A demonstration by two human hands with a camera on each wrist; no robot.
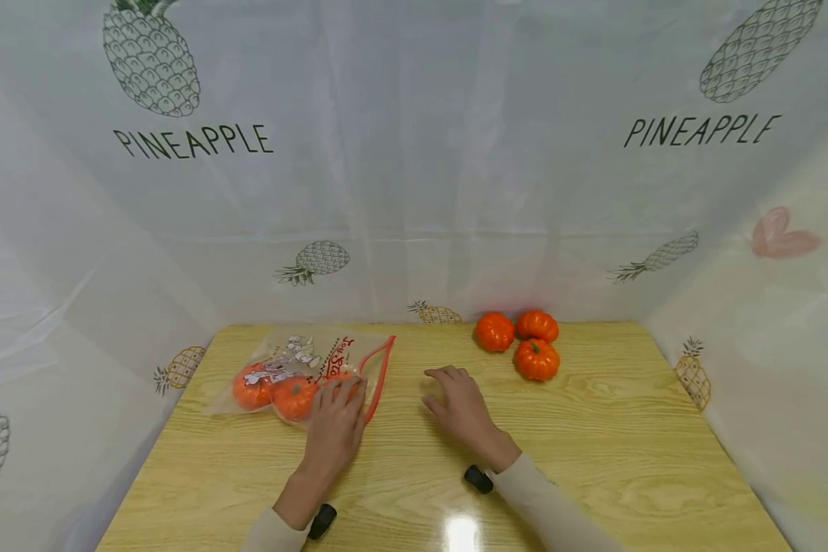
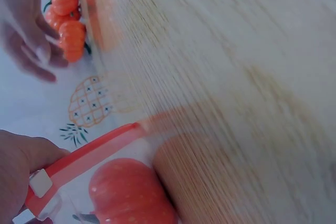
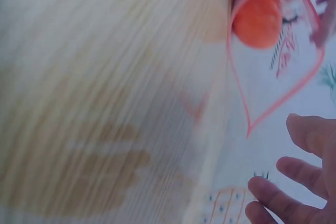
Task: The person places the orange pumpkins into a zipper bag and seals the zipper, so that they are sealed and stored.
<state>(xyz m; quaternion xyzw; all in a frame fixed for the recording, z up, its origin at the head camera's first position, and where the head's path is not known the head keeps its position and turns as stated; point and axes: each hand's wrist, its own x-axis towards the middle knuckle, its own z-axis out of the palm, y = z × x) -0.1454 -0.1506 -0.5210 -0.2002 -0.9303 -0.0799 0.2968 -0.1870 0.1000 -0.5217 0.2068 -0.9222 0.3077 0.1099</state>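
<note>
A clear slider bag (image 1: 331,346) with cartoon print and a red zip edge lies at the table's left. Inside it are several small orange toy pumpkins (image 1: 294,399), one partly hidden by my left hand (image 1: 336,425). That hand holds the bag near its mouth; the left wrist view shows it gripping the red edge (image 2: 94,150) beside a white slider (image 2: 40,183). In the right wrist view the mouth gapes, with a pumpkin (image 3: 258,20) just within. My right hand (image 1: 461,405) hovers right of the bag, fingers apart and holding nothing.
Three more orange pumpkins (image 1: 494,332) sit together at the back of the wooden table (image 1: 614,429), right of centre. A white curtain (image 1: 414,192) printed with pineapples rises behind the table and along both sides.
</note>
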